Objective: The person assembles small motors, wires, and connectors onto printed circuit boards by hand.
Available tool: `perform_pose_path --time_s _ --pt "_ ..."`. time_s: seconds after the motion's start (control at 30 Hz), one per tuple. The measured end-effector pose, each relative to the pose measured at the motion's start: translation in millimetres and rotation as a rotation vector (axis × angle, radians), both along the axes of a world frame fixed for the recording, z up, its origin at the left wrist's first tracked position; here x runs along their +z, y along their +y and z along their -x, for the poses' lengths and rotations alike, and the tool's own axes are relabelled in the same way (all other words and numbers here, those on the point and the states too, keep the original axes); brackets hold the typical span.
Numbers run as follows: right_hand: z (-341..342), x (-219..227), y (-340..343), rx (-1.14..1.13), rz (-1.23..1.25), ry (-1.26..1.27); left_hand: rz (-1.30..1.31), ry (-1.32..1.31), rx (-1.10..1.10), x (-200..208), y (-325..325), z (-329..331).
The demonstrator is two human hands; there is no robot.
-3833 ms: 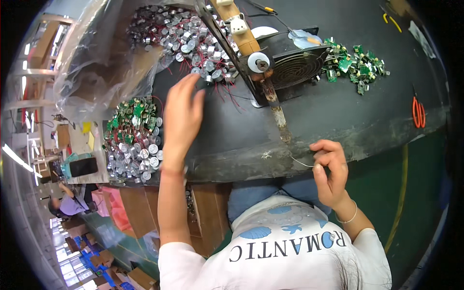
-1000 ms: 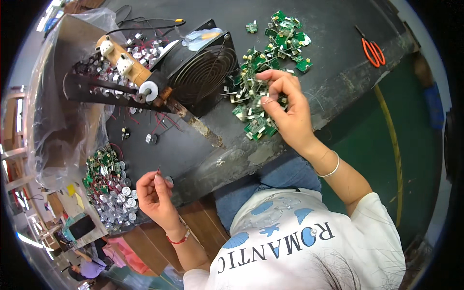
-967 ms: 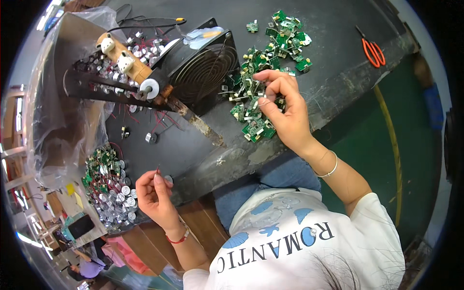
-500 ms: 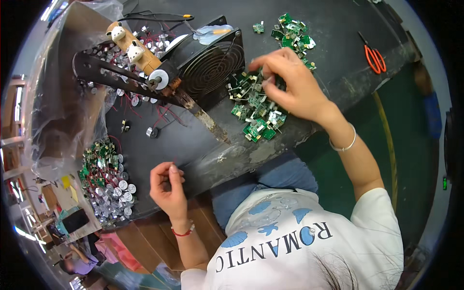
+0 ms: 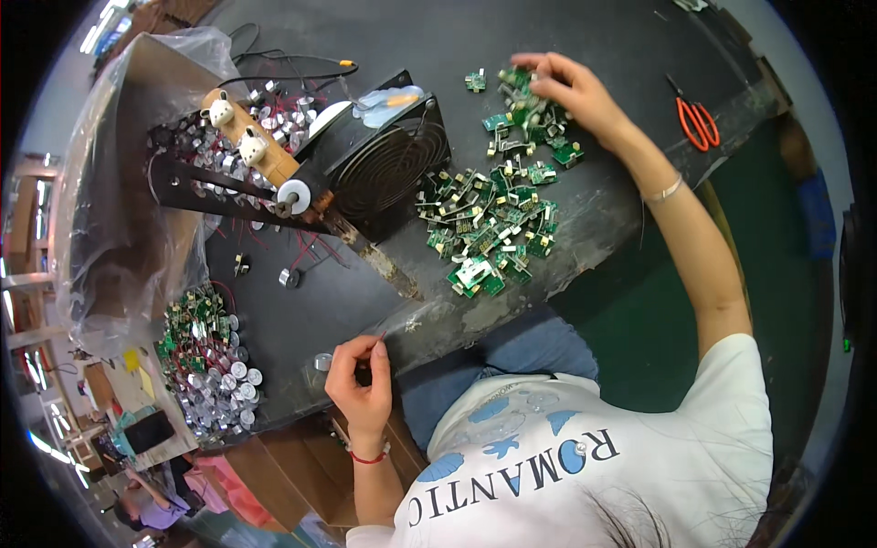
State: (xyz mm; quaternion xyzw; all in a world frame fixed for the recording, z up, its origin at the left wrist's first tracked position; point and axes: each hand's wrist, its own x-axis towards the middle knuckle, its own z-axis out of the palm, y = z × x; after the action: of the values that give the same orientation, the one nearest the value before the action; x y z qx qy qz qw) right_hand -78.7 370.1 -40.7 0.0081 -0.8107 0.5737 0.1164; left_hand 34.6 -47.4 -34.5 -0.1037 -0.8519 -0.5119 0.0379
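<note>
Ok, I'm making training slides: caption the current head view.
Right hand at the far end of green circuit boards, left hand pinching a reddish wire.

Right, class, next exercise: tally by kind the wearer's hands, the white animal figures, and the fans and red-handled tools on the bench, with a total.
Hands (left hand, right hand): 2
White animal figures: 2
Black fan: 1
Red-handled tool: 1
Total: 6

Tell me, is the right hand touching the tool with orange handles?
Apart. The head view shows bare black table between the right hand and the tool with orange handles, which lies farther right.
</note>
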Motion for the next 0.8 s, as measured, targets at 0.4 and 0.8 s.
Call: perform_pose_path --time_s 0.4,0.8 --pt "45.7 13.4 -29.3 -0.068 -0.549 0.239 -0.005 -0.018 -0.022 4.0 3.4 2.2" --pt "-32.7 74.0 -70.5 -0.154 -0.592 0.435 -0.177 -0.185 0.045 7.8 4.1 2.4"
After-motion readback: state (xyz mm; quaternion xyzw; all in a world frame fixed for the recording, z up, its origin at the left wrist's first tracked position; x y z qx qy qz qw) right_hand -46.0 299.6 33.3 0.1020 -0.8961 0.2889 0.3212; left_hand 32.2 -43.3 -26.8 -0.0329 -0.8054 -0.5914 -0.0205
